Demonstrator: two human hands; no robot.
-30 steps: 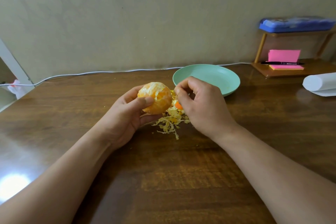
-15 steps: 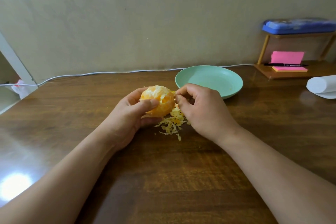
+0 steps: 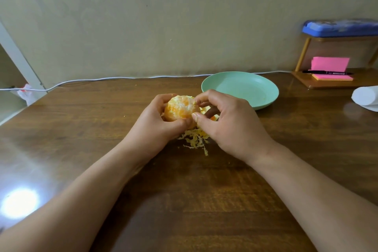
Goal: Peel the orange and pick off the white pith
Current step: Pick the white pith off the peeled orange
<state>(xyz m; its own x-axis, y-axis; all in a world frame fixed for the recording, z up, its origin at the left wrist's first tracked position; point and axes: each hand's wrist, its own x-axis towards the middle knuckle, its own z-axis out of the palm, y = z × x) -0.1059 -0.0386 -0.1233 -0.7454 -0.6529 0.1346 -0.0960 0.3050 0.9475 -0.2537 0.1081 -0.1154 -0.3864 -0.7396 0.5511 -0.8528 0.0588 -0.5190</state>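
Orange [image 3: 176, 114] is peeled and gripped by the left hand [image 3: 155, 127], with white pith [image 3: 184, 104] left on top that the right hand [image 3: 231, 127] pinches above the pith scraps [image 3: 194, 142]

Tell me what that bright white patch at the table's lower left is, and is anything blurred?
Head view: light glare on the glossy brown wooden table; head view, far right: the blue oblong case is smeared; the pith-flecked peeled orange is fairly sharp.

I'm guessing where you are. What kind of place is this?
Probably a home study desk: pink sticky notes, a black pen and a blue pencil case sit on a small wooden shelf.
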